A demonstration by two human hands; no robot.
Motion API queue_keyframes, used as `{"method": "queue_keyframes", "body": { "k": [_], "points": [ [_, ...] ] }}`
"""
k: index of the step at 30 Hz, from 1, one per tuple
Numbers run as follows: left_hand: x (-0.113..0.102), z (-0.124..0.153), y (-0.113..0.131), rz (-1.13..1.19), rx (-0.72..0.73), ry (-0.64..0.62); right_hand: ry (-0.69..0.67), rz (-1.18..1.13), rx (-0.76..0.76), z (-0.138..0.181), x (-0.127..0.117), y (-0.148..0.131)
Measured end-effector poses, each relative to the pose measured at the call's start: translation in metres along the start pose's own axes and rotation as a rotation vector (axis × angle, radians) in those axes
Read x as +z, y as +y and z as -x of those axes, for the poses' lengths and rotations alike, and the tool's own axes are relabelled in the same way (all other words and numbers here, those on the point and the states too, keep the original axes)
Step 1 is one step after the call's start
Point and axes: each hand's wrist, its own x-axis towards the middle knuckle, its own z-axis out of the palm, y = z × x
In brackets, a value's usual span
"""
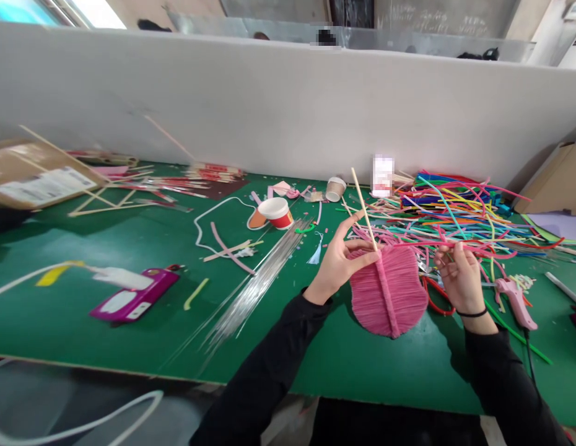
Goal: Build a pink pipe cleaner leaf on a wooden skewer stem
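Note:
My left hand is closed on a pink fan-shaped piece covered in fuzzy pipe cleaners, gripping it at the base of its wooden stick. The stick points up and away from me, and a thick pink ridge runs down the middle of the piece. My right hand pinches a reddish-pink pipe cleaner that stretches left toward the stick. Whether its far end is wrapped around the stick I cannot tell. Red-handled scissors lie between the piece and my right hand.
Colourful pipe cleaners are heaped behind my hands. A pink glue gun with a cord lies right. Thin metal wires, a paper cup and a purple device are left. Cardboard boxes and a white partition border the table.

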Motion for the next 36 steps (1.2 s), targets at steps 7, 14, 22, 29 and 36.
{"method": "queue_keyframes", "body": {
  "k": [7, 14, 22, 29, 36],
  "points": [
    [0.019, 0.009, 0.026, -0.061, 0.102, -0.112, -0.002, 0.173, -0.387, 0.0, 0.019, -0.024],
    [0.024, 0.007, 0.024, -0.095, -0.02, -0.232, -0.03, 0.301, -0.43, -0.007, 0.032, -0.012],
    [0.024, 0.002, -0.005, 0.083, -0.213, -0.255, 0.096, 0.295, -0.377, 0.0, 0.019, 0.008],
    [0.026, 0.004, -0.01, 0.095, -0.224, -0.246, 0.027, 0.322, -0.38, 0.007, 0.023, 0.012],
    [0.027, 0.004, -0.009, 0.082, -0.144, -0.161, 0.059, 0.359, -0.507, 0.01, 0.029, 0.006]
  ]
}}
